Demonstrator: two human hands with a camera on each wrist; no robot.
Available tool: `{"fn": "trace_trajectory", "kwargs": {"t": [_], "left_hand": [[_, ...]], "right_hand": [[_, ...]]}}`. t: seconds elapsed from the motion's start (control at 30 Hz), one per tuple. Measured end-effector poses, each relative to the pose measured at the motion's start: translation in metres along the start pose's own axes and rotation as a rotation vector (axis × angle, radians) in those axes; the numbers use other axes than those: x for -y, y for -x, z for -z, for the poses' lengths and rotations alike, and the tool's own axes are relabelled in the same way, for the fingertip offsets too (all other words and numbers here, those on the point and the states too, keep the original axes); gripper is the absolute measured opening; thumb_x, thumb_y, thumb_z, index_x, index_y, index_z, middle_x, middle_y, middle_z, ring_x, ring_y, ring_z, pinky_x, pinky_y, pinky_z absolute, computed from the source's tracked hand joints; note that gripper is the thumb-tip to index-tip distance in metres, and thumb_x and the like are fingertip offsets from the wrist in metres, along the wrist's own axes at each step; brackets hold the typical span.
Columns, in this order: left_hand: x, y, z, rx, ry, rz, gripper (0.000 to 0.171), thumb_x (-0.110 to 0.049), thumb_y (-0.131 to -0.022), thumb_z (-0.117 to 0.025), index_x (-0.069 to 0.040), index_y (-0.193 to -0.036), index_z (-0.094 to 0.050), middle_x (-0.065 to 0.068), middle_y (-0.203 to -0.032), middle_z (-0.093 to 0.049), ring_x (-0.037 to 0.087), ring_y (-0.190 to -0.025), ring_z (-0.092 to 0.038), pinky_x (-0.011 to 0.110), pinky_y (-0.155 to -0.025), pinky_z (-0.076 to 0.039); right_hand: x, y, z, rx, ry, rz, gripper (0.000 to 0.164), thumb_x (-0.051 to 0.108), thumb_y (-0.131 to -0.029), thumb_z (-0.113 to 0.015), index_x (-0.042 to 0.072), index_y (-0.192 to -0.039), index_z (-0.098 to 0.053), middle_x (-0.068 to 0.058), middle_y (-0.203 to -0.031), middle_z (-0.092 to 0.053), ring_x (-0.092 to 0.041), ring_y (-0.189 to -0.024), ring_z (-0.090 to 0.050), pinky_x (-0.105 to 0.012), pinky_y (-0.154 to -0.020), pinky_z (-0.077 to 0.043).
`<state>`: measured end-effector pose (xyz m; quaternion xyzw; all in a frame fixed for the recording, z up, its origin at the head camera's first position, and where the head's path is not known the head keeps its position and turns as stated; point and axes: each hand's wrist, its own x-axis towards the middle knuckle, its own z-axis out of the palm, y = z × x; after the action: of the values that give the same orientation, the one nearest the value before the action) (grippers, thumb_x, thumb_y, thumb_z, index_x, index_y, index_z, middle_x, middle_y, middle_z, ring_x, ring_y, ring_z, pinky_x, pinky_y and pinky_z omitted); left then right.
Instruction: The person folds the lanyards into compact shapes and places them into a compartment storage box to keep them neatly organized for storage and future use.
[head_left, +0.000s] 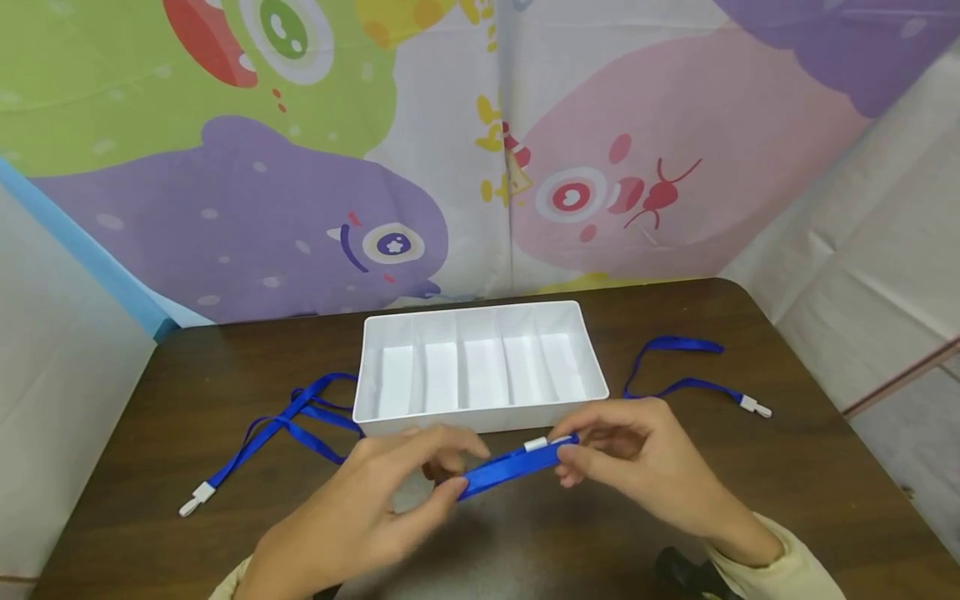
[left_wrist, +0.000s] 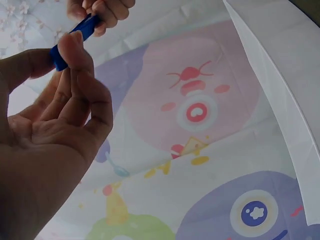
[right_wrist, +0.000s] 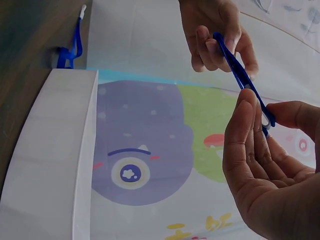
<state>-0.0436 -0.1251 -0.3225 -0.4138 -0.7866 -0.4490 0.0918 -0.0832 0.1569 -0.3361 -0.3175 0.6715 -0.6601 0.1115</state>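
Observation:
A blue lanyard [head_left: 510,472], folded into a short flat bundle, stretches between both hands in front of the tray. Its white clip [head_left: 536,444] lies along the upper edge of the bundle, near the right end. My left hand [head_left: 375,500] pinches the left end between thumb and fingers. At the other end my right hand [head_left: 645,462] holds it between thumb and fingertips. In the left wrist view the folded strap [left_wrist: 75,42] shows edge-on between the two hands. The right wrist view shows its loops [right_wrist: 242,75] pressed close together.
Behind the hands stands a white tray [head_left: 480,420] with several compartments. One loose blue lanyard [head_left: 288,414] with a white clip lies left of it, another [head_left: 693,383] to the right. A dark object [head_left: 686,575] sits by the right sleeve. A cartoon-printed cloth [head_left: 450,167] hangs behind the table.

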Motion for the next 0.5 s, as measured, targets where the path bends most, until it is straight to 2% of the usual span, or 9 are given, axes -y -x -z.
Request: {"fn": "trace_trajectory", "kwargs": {"t": [0.1,0.33,0.5], "left_hand": [[-0.0001,0.0014,0.0018,0.034,0.042,-0.005,0.027,0.002,-0.093,-0.064,-0.014,-0.114,-0.067,-0.006,-0.102,-0.070,0.003,-0.087,-0.065,0.019,-0.076,-0.054],[-0.0016,0.0052,0.0051,0.093,0.133,-0.021,0.033,0.010,-0.088,-0.060,-0.012,-0.109,-0.074,-0.005,-0.095,-0.074,-0.002,-0.081,-0.064,0.015,-0.068,-0.053],[-0.0023,0.0058,0.0081,0.145,0.146,-0.041,0.038,0.010,-0.087,-0.061,-0.012,-0.116,-0.072,-0.005,-0.104,-0.074,-0.002,-0.091,-0.067,0.019,-0.076,-0.055]], "right_hand": [[-0.0003,-0.0008,-0.0004,0.014,0.000,0.005,0.020,-0.014,-0.088,-0.065,-0.001,-0.103,-0.069,-0.024,-0.084,-0.070,-0.024,-0.071,-0.072,-0.042,-0.062,-0.059],[-0.0029,-0.0013,-0.0034,0.054,0.017,0.009,0.020,-0.013,-0.088,-0.065,0.001,-0.102,-0.069,-0.018,-0.084,-0.071,-0.025,-0.070,-0.072,-0.041,-0.061,-0.059],[-0.0045,-0.0020,-0.0024,0.064,0.014,-0.002,0.020,-0.013,-0.089,-0.064,0.001,-0.103,-0.069,-0.015,-0.084,-0.072,-0.025,-0.070,-0.072,-0.040,-0.062,-0.059]]}}
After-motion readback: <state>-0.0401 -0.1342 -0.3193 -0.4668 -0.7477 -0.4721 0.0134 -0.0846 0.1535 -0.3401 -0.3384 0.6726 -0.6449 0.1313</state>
